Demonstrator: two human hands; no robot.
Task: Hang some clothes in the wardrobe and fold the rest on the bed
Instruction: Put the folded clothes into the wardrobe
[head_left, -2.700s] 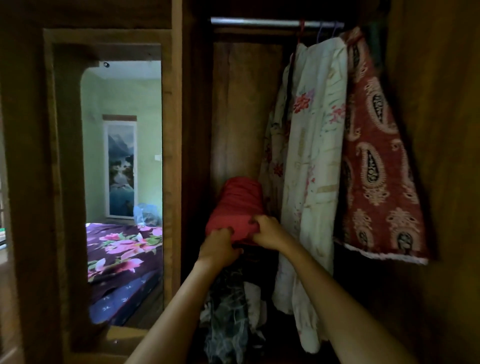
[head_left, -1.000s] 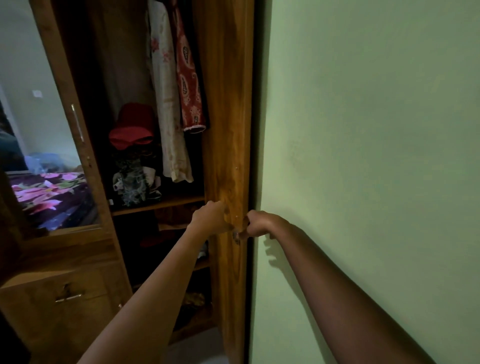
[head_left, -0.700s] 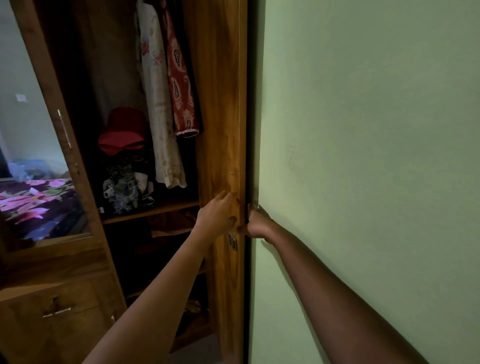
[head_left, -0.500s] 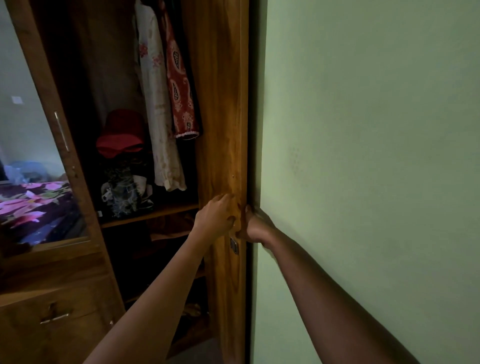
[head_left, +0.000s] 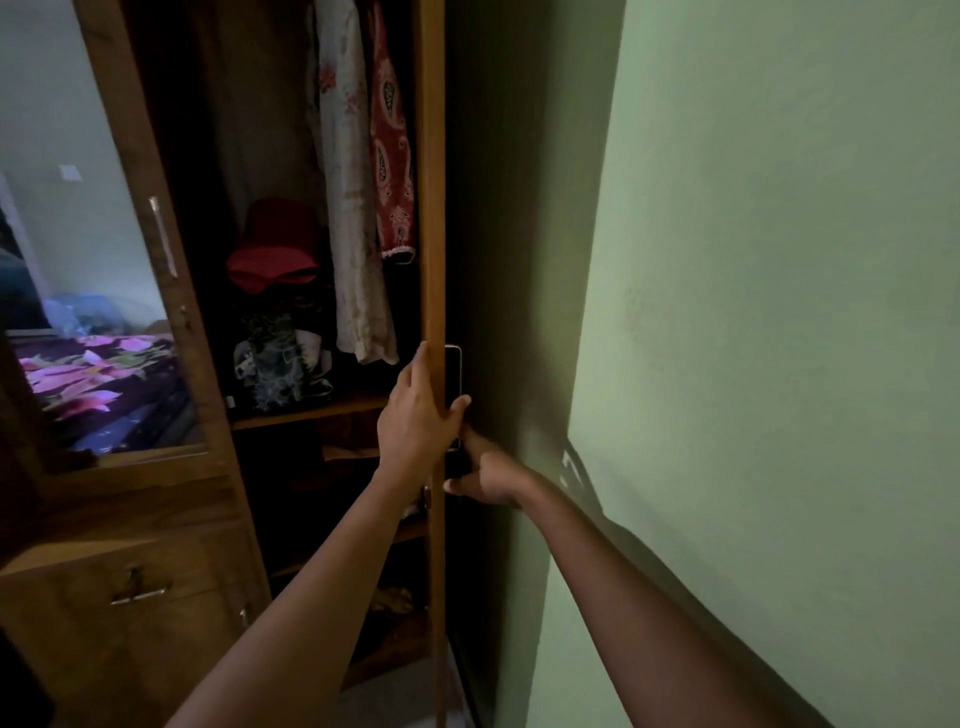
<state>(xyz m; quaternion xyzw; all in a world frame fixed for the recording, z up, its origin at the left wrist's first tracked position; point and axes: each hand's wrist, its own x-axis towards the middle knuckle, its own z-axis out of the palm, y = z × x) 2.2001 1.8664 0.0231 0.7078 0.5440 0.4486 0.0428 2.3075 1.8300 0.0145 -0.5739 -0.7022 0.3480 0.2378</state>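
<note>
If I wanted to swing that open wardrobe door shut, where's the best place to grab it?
Take the metal handle on the outer face of the door, reaching from the wall side: it stands off the panel at mid-height. The thin free edge also suits a wrap-around grip, as the left hand shows.

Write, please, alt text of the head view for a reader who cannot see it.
A person's left hand grips the edge of an open wardrobe door, the right hand at its outer side by the handle. Inside hang a cream garment and a red paisley garment, beside a clothes pile.
</note>
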